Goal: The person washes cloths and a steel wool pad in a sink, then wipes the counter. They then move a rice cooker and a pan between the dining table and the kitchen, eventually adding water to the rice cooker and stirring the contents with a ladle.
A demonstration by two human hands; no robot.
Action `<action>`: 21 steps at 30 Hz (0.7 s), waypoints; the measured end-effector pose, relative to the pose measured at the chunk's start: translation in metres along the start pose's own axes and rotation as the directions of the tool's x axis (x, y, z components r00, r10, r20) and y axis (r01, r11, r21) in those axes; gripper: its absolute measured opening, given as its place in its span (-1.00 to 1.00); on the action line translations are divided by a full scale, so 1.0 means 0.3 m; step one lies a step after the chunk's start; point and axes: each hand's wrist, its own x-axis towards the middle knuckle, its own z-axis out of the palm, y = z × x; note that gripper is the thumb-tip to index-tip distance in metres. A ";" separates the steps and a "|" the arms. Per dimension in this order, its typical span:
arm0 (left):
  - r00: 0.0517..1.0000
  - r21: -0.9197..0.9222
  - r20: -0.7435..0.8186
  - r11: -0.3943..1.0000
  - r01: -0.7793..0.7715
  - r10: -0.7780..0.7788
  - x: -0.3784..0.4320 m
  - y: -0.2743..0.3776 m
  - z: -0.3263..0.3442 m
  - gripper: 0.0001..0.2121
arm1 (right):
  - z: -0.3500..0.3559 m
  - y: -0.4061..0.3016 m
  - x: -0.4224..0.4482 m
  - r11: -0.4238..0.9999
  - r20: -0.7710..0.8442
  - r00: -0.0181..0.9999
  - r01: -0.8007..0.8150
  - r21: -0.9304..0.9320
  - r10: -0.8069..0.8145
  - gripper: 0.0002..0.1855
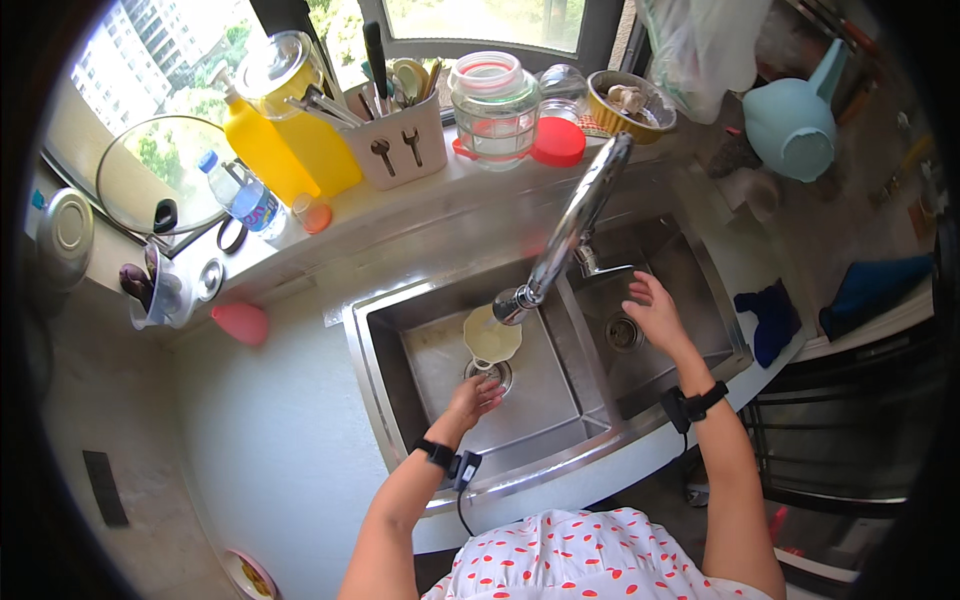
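Note:
A pale yellow scalloped bowl with a small handle (pixel 492 337) is in the larger basin of the stainless steel double sink (pixel 442 420), beneath the chrome faucet spout (pixel 517 304). My left hand (pixel 476 397) hovers just below the bowl's handle, near the drain strainer (pixel 501 375), with its fingers apart and nothing in them. Over the smaller basin, my right hand (pixel 656 311) is spread and empty. Its fingertips are close to the faucet lever (pixel 611 268) but appear apart from it. Whether water runs from the spout is hard to tell.
Along the window ledge stand a yellow pump bottle (pixel 262 150), a utensil holder (pixel 397 146), a glass jar (pixel 495 112) and a foil bowl (pixel 630 105). A pink rounded object (pixel 241 324) lies on the left counter. Right of the sink is a dark blue cloth (pixel 769 322).

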 end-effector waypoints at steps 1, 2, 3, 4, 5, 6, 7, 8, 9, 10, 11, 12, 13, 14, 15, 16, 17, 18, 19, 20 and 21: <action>1.000 0.012 0.000 1.000 -0.006 0.006 -0.105 0.031 0.015 -0.80 | 0.009 0.017 0.009 0.973 0.013 0.998 -0.067 0.221 0.066 -0.39; 0.987 0.035 0.116 0.992 -0.120 0.115 -0.224 0.058 0.022 -0.84 | 0.032 -0.013 0.017 0.885 0.052 0.979 -0.199 0.422 0.196 -0.42; 0.947 0.045 0.236 0.971 -0.237 0.220 -0.333 0.080 0.024 -0.87 | 0.049 -0.018 0.038 0.883 0.052 0.981 -0.192 0.429 0.188 -0.42; 0.927 0.125 0.263 0.944 -0.307 0.266 -0.419 0.084 0.005 -0.88 | 0.070 -0.002 0.076 0.696 0.137 0.942 -0.321 0.642 0.308 -0.42; 0.906 0.206 0.291 0.905 -0.372 0.306 -0.500 0.072 -0.027 -0.88 | 0.091 0.020 0.116 0.438 0.253 0.884 -0.422 0.793 0.393 -0.43; 0.893 0.204 0.295 0.891 -0.407 0.340 -0.586 0.063 -0.048 -0.87 | 0.105 0.051 0.157 0.430 0.245 0.890 -0.407 0.806 0.385 -0.43; 0.879 0.206 0.300 0.874 -0.440 0.371 -0.665 0.047 -0.067 -0.87 | 0.117 0.087 0.200 0.340 0.216 0.877 -0.379 0.861 0.429 -0.42; 0.886 0.224 0.240 0.865 -0.449 0.397 -0.732 0.019 -0.099 -0.85 | 0.130 0.091 0.243 0.250 0.199 0.862 -0.344 0.905 0.467 -0.42; 0.888 0.247 0.171 0.854 -0.457 0.426 -0.802 -0.014 -0.138 -0.84 | 0.141 0.052 0.267 0.230 0.204 0.867 -0.335 0.914 0.454 -0.42; 0.878 0.245 0.097 0.844 -0.477 0.469 -0.860 -0.060 -0.186 -0.80 | 0.163 -0.001 0.283 0.166 0.237 0.862 -0.340 0.925 0.448 -0.41; 0.864 0.244 0.030 0.835 -0.494 0.502 -0.902 -0.107 -0.229 -0.77 | 0.171 -0.048 0.295 0.104 0.263 0.856 -0.341 0.934 0.445 -0.40; 0.872 0.211 0.000 0.853 -0.478 0.489 -0.933 -0.142 -0.255 -0.75 | 0.141 -0.075 0.318 0.145 0.268 0.820 -0.387 0.911 0.505 -0.38; 0.881 0.175 -0.045 0.872 -0.457 0.471 -0.969 -0.177 -0.276 -0.74 | 0.128 -0.095 0.326 0.177 0.280 0.773 -0.448 0.876 0.568 -0.36; 0.891 0.162 -0.032 0.882 -0.443 0.453 -0.999 -0.205 -0.288 -0.75 | 0.120 -0.150 0.278 0.244 0.339 0.820 -0.485 0.840 0.462 -0.28; 0.900 0.189 -0.004 0.884 -0.427 0.436 -1.004 -0.221 -0.274 -0.75 | 0.080 -0.105 0.262 0.310 0.364 0.870 -0.466 0.829 0.333 -0.20; 0.914 0.208 0.028 0.892 -0.402 0.405 -0.989 -0.240 -0.252 -0.75 | 0.049 -0.078 0.223 0.457 0.226 0.883 -0.414 0.787 0.412 -0.19; 0.927 0.237 0.067 0.897 -0.374 0.369 -0.971 -0.252 -0.224 -0.76 | 0.016 -0.045 0.178 0.588 0.068 0.879 -0.371 0.718 0.472 -0.18; 0.935 0.263 0.102 0.897 -0.356 0.341 -0.950 -0.267 -0.187 -0.76 | -0.013 -0.046 0.101 0.674 -0.021 0.926 -0.259 0.692 0.377 -0.26; 0.928 0.344 0.165 0.862 -0.373 0.335 -0.925 -0.289 -0.142 -0.76 | -0.035 -0.026 0.027 0.655 -0.028 0.928 -0.240 0.716 0.371 -0.48; 0.922 0.422 0.238 0.822 -0.382 0.306 -0.905 -0.315 -0.099 -0.76 | -0.063 -0.005 -0.075 0.647 -0.022 0.943 -0.210 0.733 0.331 -0.53; 0.908 0.489 0.288 0.768 -0.413 0.305 -0.903 -0.331 -0.042 -0.76 | -0.072 0.005 -0.210 0.657 0.040 0.972 -0.186 0.731 0.230 -0.57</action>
